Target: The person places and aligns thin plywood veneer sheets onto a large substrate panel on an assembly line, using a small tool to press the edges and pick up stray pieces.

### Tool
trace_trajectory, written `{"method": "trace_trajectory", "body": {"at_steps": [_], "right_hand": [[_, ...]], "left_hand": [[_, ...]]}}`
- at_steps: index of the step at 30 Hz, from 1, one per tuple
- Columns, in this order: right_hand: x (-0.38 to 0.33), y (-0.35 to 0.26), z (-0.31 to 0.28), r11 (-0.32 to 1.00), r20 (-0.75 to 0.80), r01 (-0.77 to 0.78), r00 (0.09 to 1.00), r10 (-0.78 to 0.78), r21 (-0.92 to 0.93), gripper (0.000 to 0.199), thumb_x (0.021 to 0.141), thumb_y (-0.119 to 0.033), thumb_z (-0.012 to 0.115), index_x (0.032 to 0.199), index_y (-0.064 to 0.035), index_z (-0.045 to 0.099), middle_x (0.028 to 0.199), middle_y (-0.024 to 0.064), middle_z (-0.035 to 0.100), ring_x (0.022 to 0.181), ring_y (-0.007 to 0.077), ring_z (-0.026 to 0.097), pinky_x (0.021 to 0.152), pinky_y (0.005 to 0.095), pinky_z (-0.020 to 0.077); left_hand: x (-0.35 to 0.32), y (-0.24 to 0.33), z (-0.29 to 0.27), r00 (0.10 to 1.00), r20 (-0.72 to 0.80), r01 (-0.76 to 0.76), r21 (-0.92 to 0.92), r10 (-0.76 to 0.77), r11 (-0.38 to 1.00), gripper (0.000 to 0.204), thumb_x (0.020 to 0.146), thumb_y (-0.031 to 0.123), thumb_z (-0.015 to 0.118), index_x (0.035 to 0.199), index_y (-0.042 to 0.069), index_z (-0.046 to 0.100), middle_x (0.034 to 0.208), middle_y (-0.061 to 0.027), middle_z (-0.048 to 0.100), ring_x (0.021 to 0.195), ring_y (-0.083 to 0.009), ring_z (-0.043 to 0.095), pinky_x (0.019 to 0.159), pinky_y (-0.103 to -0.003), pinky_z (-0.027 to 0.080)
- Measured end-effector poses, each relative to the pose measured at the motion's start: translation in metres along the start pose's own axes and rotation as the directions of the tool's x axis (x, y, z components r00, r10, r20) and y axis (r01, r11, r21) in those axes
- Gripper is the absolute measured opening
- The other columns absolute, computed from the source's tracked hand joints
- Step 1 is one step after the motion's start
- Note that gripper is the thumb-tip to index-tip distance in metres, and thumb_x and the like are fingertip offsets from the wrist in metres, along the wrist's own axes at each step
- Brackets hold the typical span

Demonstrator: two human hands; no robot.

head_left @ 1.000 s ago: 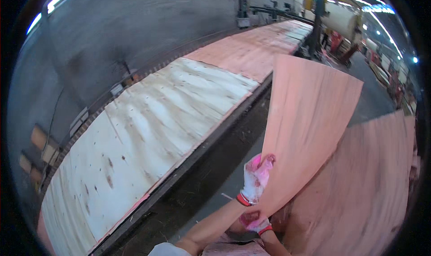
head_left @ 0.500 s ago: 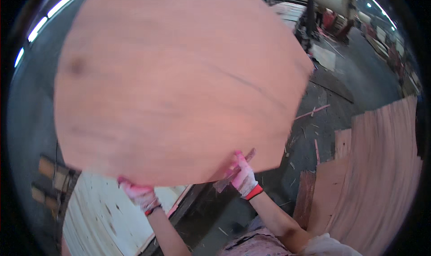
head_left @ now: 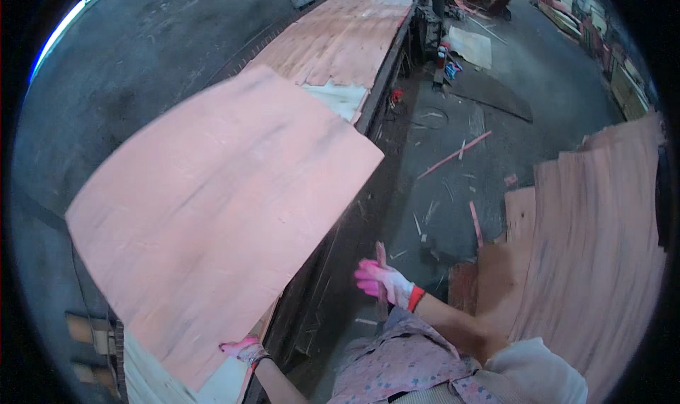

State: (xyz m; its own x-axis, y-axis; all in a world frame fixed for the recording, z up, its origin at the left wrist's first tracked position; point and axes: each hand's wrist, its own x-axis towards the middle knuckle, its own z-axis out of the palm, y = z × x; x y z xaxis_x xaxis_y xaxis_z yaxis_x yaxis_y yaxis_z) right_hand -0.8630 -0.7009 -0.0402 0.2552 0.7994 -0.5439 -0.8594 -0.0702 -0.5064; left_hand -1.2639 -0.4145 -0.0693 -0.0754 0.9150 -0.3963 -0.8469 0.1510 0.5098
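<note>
1 light strip [head_left: 69,18] glows left (grey floor [head_left: 552,78], littered).

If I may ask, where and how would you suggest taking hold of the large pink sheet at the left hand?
Probably midway along the edge of the pink sheet nearest the right hand, coming from the right and pinching it top and bottom. The sheet looks thin, and that edge runs fairly straight and uncovered, with the left hand toward its near end.
</note>
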Motion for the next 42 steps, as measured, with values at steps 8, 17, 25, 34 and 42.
{"method": "trace_trajectory", "body": {"at_steps": [8, 17, 25, 34, 42], "right_hand": [[0.037, -0.027, -0.096, 0.978, -0.105, -0.124, 0.984, 0.143, 0.170, 0.040, 0.088, -0.036, 0.061, 0.120, -0.0174, 0.048, 0.113, 0.0076, 0.060, 0.097, 0.0272, 0.060, 0.082, 0.0408, 0.0487], [0.154, -0.110, -0.086, 0.899, -0.121, 0.024, 0.992, 0.032, 0.437, 0.033, 0.083, -0.037, 0.063, 0.106, -0.0159, 0.052, 0.102, 0.0072, 0.056, 0.096, 0.0319, 0.054, 0.082, 0.0477, 0.0429], [0.237, -0.205, 0.009, 0.936, -0.158, 0.019, 0.987, 0.039, 0.351, 0.044, 0.082, -0.035, 0.067, 0.116, -0.0110, 0.053, 0.094, 0.0095, 0.062, 0.080, 0.0268, 0.059, 0.074, 0.0418, 0.0483], [0.398, -0.315, 0.226, 0.974, -0.063, 0.034, 0.997, -0.049, -0.223, 0.020, 0.082, -0.010, 0.058, 0.064, -0.0119, 0.049, 0.059, 0.0044, 0.047, 0.050, 0.0187, 0.047, 0.045, 0.0351, 0.0390], [0.332, -0.505, 0.487, 0.828, 0.578, 0.449, 0.597, -0.557, 0.335, 0.027, 0.090, -0.022, 0.057, 0.105, -0.0007, 0.058, 0.103, 0.0130, 0.063, 0.098, 0.0266, 0.061, 0.085, 0.0390, 0.0496]], "left_hand": [[0.029, -0.093, 0.012, 1.000, 0.016, 0.018, 0.274, -0.023, 0.962, 0.045, 0.084, 0.047, 0.057, 0.105, 0.008, 0.058, 0.104, -0.0053, 0.064, 0.092, -0.0236, 0.061, 0.078, -0.039, 0.052], [0.017, -0.113, 0.016, 0.908, -0.076, 0.404, 0.417, -0.411, 0.815, 0.045, 0.087, 0.052, 0.050, 0.110, 0.013, 0.054, 0.097, -0.0049, 0.061, 0.073, -0.0173, 0.056, 0.053, -0.024, 0.047], [0.010, -0.059, 0.093, 0.924, -0.201, 0.381, 0.526, -0.325, 0.760, 0.042, 0.088, 0.035, 0.054, 0.118, 0.006, 0.051, 0.116, -0.0099, 0.058, 0.099, -0.0230, 0.057, 0.079, -0.034, 0.050], [0.191, 0.036, 0.151, 0.861, 0.402, 0.135, 0.411, -0.312, 0.902, 0.023, 0.088, 0.029, 0.053, 0.097, 0.008, 0.055, 0.084, -0.0096, 0.058, 0.074, -0.0232, 0.056, 0.070, -0.040, 0.048], [0.129, 0.096, 0.487, 0.637, 0.541, -0.749, 0.267, 0.548, 0.607, 0.034, 0.088, 0.041, 0.055, 0.107, 0.013, 0.059, 0.087, -0.0021, 0.062, 0.053, -0.0140, 0.051, 0.047, -0.022, 0.041]]}}
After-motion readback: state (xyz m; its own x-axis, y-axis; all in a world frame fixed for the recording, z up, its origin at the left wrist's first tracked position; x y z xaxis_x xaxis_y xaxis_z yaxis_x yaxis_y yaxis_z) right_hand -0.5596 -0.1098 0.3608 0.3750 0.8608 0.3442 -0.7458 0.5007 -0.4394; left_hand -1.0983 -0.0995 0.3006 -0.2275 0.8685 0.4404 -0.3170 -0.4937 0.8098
